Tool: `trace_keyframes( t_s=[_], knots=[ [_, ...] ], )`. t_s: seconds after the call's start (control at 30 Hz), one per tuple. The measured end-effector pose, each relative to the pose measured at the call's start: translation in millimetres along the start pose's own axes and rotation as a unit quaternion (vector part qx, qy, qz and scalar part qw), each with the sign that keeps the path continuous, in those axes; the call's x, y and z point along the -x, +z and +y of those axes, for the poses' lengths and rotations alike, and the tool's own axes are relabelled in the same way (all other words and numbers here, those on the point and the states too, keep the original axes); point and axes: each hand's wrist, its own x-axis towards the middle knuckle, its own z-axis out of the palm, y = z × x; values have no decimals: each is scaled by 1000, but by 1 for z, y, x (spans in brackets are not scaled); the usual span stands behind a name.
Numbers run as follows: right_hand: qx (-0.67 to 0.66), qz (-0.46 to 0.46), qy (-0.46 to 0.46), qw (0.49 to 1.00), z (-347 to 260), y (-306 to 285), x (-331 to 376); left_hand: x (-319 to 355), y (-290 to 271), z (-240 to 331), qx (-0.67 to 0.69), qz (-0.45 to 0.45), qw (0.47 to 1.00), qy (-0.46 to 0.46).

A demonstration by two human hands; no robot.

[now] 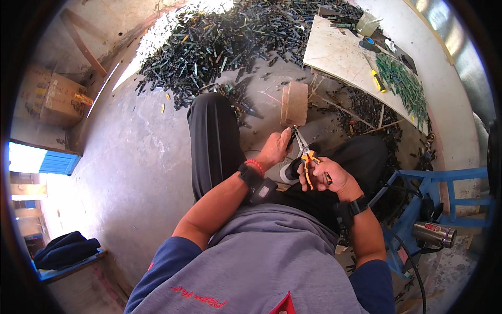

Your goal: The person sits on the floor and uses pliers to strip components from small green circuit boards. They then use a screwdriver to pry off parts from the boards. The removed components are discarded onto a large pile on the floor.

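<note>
My right hand (332,177) is closed around the orange-and-black handles of a pair of pliers (309,158). Their long metal jaws point up and left, reaching to the small dark piece (292,137) pinched in my left hand (274,149). Whether the jaws grip that piece or only lie against it, I cannot tell. The piece is mostly covered by my fingers and looks like one of the dark strips heaped on the floor. Both hands are above my lap, between my knees. A red bead bracelet (255,166) circles my left wrist.
A large heap of dark strips (209,57) spreads across the far floor. Just beyond my hands stands a brown block (295,103). At right, a pale board (334,47) bears green strips (401,86) and a yellow-handled tool (378,81). A blue stool (418,188) and metal flask (434,234) stand near.
</note>
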Motion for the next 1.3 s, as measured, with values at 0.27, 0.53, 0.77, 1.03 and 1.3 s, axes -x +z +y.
trace_keyframes(
  t_s=[0.27,0.53,0.77,1.03,1.3],
  knots=[
    [83,35,17,996,-9,2,5,-14,-5,-26,-192,20,969,156],
    [126,71,27,989,-9,3,4,-20,-4,-34,-239,26,959,152],
    [253,136,6,958,-4,10,-1,-18,-3,-35,-215,32,967,133],
    [283,154,4,947,-3,11,0,0,5,0,71,-2,996,-54],
    [502,248,-85,824,20,-1,-7,8,8,11,97,-9,993,-71]
  ],
)
